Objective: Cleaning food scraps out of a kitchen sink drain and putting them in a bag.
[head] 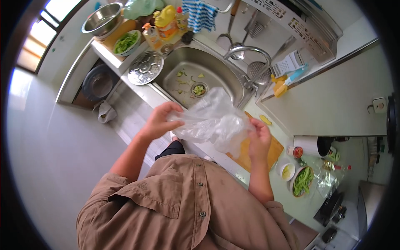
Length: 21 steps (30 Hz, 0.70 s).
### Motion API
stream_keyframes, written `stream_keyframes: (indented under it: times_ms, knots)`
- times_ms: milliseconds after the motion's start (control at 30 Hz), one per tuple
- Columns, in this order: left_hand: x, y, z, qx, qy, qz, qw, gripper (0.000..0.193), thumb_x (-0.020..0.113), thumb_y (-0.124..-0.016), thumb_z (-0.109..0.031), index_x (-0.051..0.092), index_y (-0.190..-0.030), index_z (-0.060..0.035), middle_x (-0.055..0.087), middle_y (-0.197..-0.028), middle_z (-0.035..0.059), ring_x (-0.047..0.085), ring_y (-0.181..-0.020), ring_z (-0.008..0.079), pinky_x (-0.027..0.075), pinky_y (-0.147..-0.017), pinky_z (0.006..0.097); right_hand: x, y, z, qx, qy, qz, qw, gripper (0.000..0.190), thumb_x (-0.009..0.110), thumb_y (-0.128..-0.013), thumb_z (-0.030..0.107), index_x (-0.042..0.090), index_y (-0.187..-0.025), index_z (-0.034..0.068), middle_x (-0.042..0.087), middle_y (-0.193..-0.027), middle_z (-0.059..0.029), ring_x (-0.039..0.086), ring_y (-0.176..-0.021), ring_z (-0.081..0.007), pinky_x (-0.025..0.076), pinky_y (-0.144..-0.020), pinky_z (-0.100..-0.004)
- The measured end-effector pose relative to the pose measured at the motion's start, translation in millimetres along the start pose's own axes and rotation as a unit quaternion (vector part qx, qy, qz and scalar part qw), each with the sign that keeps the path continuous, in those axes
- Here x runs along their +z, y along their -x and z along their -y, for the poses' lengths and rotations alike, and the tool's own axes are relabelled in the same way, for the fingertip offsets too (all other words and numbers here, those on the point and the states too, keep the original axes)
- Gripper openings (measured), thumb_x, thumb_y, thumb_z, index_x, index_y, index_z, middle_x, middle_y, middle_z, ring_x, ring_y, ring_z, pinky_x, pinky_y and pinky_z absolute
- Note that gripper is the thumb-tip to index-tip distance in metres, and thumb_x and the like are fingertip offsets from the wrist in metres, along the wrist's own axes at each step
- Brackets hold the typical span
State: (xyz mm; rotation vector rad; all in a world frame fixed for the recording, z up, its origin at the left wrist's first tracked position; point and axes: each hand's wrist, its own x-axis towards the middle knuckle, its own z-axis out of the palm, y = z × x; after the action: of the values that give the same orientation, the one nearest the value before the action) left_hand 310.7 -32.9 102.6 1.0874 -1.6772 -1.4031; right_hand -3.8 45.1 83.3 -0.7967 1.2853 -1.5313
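A crumpled translucent plastic bag [215, 122] is stretched between my two hands, above the counter's front edge. My left hand [164, 120] grips its left side between thumb and fingers. The bag's right side is pinched by my right hand [260, 134], over a wooden cutting board [272, 150] that the bag and hand partly cover. Just beyond the bag lies a stainless steel sink [184, 72] with green vegetable scraps [198, 90] on its floor and around the drain. The bag hides the sink's near right part.
A perforated steel lid or tray [146, 68] rests at the sink's left edge. The faucet [265, 57] arches over the right side. Bowls of cut greens stand at left [126, 43] and right [302, 181], beside a small white bowl [286, 172]. Detergent bottles [165, 23] stand behind.
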Motion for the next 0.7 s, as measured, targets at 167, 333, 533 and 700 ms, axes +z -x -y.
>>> stream_keyframes:
  times_ms: [167, 333, 533, 700]
  knots:
    - [-49, -65, -25, 0.026, -0.185, 0.106, 0.977, 0.060, 0.075, -0.065, -0.006, 0.051, -0.120, -0.0026, 0.053, -0.085, 0.0029, 0.048, -0.078, 0.0155, 0.042, -0.075, 0.0277, 5, -47, 9, -0.170, 0.190, -0.028, 0.967, 0.034, 0.056, -0.071, -0.010, 0.059, -0.103, 0.002, 0.060, -0.102, -0.0063, 0.057, -0.095, -0.0169, 0.045, -0.085, -0.0278]
    - [-85, -143, 10, 0.271, -0.283, 0.135, 0.910, 0.019, 0.062, -0.061, 0.005, 0.061, -0.078, -0.0033, 0.056, -0.082, 0.0094, 0.055, -0.079, 0.0278, 0.046, -0.069, 0.0365, 50, -64, 24, -0.232, 0.531, 0.018, 0.815, 0.035, 0.069, -0.071, 0.002, 0.058, -0.104, 0.002, 0.057, -0.114, -0.0114, 0.054, -0.107, -0.0244, 0.043, -0.091, -0.0336]
    - [-101, -156, 11, 0.451, -0.264, 0.310, 0.794, 0.015, 0.064, -0.061, -0.008, 0.060, -0.075, -0.0124, 0.052, -0.088, 0.0006, 0.053, -0.079, 0.0185, 0.042, -0.069, 0.0326, 142, -70, 8, -0.073, 0.301, 0.084, 0.947, 0.076, 0.081, -0.059, 0.024, 0.049, -0.127, 0.010, 0.047, -0.130, -0.0125, 0.046, -0.118, -0.0325, 0.042, -0.094, -0.0376]
    - [-130, -152, 25, 0.326, -0.267, 0.355, 0.834, 0.032, 0.069, -0.067, -0.014, 0.061, -0.097, -0.0111, 0.054, -0.108, 0.0065, 0.054, -0.077, 0.0208, 0.045, -0.068, 0.0325, 188, -66, -53, -0.025, 0.446, 0.254, 0.858, 0.031, 0.067, -0.065, 0.003, 0.064, -0.095, 0.011, 0.056, -0.086, -0.0095, 0.057, -0.081, -0.0268, 0.047, -0.072, -0.0355]
